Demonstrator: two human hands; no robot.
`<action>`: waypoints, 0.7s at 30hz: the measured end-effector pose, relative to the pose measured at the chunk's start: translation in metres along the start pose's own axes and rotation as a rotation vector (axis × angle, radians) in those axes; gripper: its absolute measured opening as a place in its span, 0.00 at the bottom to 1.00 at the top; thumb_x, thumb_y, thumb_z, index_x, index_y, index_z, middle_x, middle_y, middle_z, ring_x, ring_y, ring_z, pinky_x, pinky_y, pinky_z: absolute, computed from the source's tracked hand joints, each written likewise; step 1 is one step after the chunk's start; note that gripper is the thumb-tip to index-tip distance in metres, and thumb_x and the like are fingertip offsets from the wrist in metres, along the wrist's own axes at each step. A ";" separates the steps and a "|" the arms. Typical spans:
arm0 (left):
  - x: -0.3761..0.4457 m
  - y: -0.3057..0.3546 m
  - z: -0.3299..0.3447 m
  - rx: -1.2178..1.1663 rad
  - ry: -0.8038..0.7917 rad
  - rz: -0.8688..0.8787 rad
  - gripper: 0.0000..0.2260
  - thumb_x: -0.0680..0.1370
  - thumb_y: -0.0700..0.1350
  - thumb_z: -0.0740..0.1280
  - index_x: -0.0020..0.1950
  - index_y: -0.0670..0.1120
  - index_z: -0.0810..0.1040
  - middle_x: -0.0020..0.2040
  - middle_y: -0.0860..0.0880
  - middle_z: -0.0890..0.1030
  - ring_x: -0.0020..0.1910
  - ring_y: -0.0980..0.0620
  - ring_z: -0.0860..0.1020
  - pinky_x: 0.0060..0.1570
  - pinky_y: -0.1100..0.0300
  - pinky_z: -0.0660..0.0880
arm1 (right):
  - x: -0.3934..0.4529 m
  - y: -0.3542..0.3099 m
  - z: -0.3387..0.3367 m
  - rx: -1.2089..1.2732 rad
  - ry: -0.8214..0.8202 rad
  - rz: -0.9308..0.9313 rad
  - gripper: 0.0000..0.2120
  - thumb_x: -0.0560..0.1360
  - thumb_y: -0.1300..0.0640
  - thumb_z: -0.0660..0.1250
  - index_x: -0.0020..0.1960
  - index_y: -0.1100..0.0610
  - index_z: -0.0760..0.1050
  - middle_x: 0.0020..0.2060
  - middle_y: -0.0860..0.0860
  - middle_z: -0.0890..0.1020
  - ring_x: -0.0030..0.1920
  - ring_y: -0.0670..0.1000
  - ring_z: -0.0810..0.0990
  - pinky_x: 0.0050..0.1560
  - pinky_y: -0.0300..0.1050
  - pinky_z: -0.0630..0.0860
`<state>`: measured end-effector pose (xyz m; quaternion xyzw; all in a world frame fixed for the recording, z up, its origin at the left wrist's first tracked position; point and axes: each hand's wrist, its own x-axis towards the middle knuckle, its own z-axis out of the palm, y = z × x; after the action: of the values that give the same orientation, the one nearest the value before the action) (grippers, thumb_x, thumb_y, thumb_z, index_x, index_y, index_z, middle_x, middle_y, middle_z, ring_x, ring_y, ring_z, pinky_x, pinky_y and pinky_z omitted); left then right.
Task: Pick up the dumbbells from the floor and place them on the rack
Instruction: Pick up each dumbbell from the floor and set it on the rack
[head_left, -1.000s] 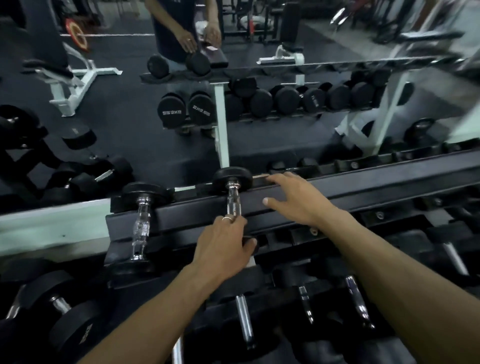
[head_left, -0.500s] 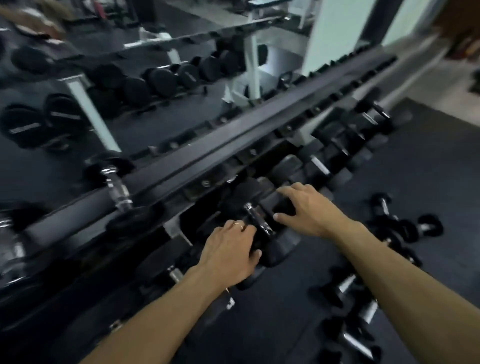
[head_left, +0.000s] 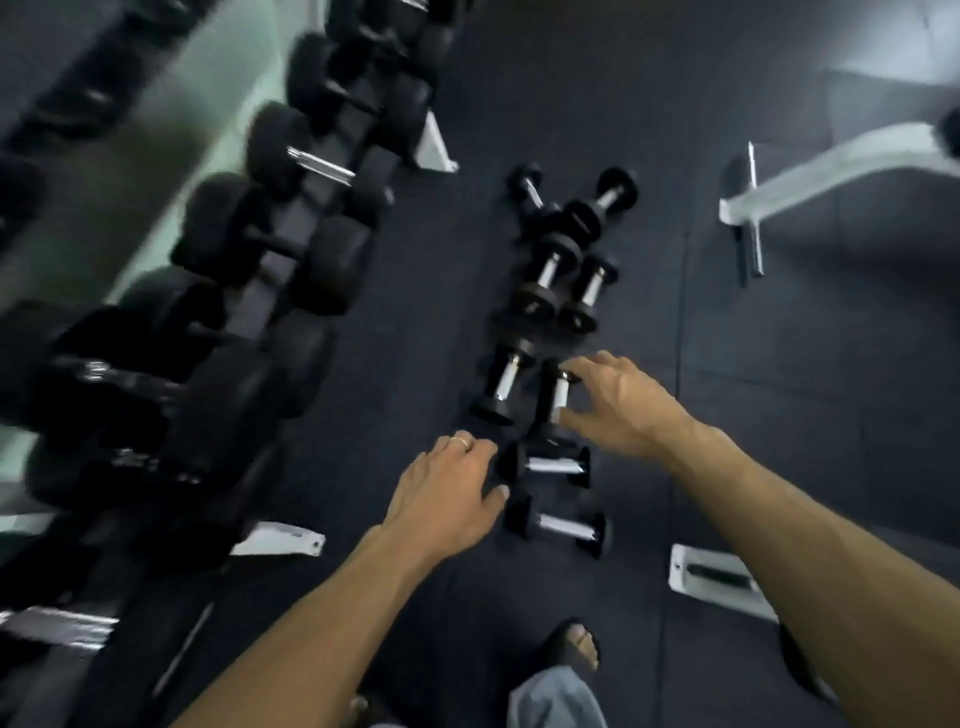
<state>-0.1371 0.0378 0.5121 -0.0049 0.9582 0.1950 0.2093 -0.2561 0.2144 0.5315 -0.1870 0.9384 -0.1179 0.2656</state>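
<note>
Both hands reach down toward the floor with fingers spread and empty. Right hand (head_left: 621, 402) hovers over a small chrome-handled dumbbell (head_left: 557, 402); whether the fingertips touch its handle I cannot tell. That dumbbell's long axis runs from 12 to 6 o'clock. Left hand (head_left: 449, 493) sits just at 9 o'clock of another dumbbell (head_left: 550, 465), whose handle lies crosswise, 9 to 3 o'clock. More dumbbells trail off toward 12 o'clock in pairs on the floor mat (head_left: 779, 415). Blurred and loaded, the rack (head_left: 291, 234) stands at 10 o'clock. Each hand looks nearest its own weight.
</note>
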 end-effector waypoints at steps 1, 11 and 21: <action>0.014 0.010 0.014 -0.007 -0.031 0.008 0.21 0.79 0.56 0.62 0.70 0.49 0.68 0.65 0.50 0.71 0.64 0.49 0.71 0.59 0.54 0.71 | 0.000 0.024 0.011 0.023 -0.023 0.042 0.31 0.76 0.43 0.64 0.74 0.52 0.62 0.66 0.55 0.71 0.67 0.58 0.68 0.64 0.54 0.71; 0.138 0.015 0.209 0.013 -0.292 0.090 0.22 0.78 0.55 0.64 0.69 0.48 0.70 0.62 0.49 0.74 0.62 0.49 0.73 0.58 0.52 0.73 | 0.023 0.183 0.199 0.247 -0.120 0.349 0.27 0.76 0.44 0.64 0.72 0.53 0.64 0.65 0.55 0.71 0.67 0.58 0.69 0.61 0.51 0.71; 0.257 -0.038 0.418 0.176 -0.502 0.292 0.29 0.74 0.58 0.70 0.71 0.49 0.67 0.61 0.51 0.73 0.61 0.50 0.73 0.58 0.53 0.72 | 0.061 0.280 0.419 0.528 -0.050 0.665 0.30 0.76 0.44 0.65 0.73 0.52 0.62 0.65 0.54 0.70 0.65 0.57 0.71 0.62 0.51 0.72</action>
<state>-0.2011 0.1789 0.0448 0.1993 0.8804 0.1342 0.4089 -0.1580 0.3906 0.0662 0.1975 0.8784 -0.2576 0.3507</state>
